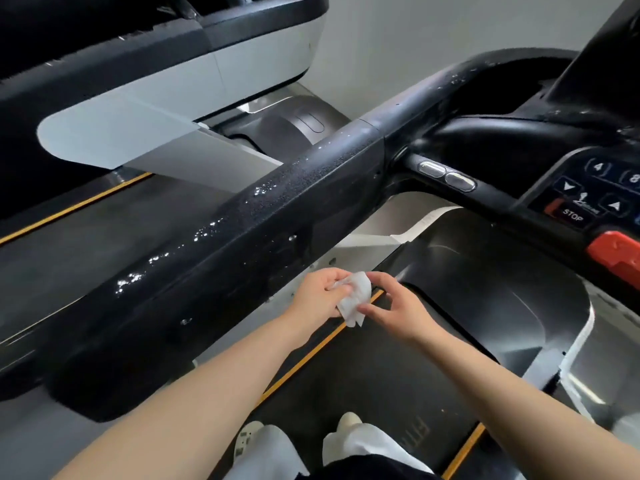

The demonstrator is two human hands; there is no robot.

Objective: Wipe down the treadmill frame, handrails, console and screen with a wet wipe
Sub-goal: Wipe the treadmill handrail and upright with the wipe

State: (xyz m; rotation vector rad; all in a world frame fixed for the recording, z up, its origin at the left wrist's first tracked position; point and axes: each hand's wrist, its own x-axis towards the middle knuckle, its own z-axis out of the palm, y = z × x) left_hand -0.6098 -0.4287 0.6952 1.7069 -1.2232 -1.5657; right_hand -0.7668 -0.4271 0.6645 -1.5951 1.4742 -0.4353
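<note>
Nearest, the person's legs and shoes point(349, 420) stand on the belt point(363, 393), with its yellow edge line running up toward the hands. Above the belt, both hands work the wipe point(355, 299), which is held in the air between them, crumpled and touching no part of the machine. The left hand point(320, 294) grips one side with curled fingers; the right hand point(391, 308) pinches the other edge between thumb and fingertips. This looks like refolding or turning the wipe to a fresh face, a pause between passes and not a wiping stroke. Just beyond, the left handrail point(242, 230) runs diagonally across the view, and its top is speckled with bright droplets, which suggests it has been wetted or wiped, though beads remain and may want another pass. Farther right, the console point(588, 199) with its arrow and STOP keys and the red clip point(620, 254) shows no clear wetness; I judge it not yet done. The screen is out of view, so its state cannot be told. A neighbouring treadmill point(156, 109) stands beyond.
</note>
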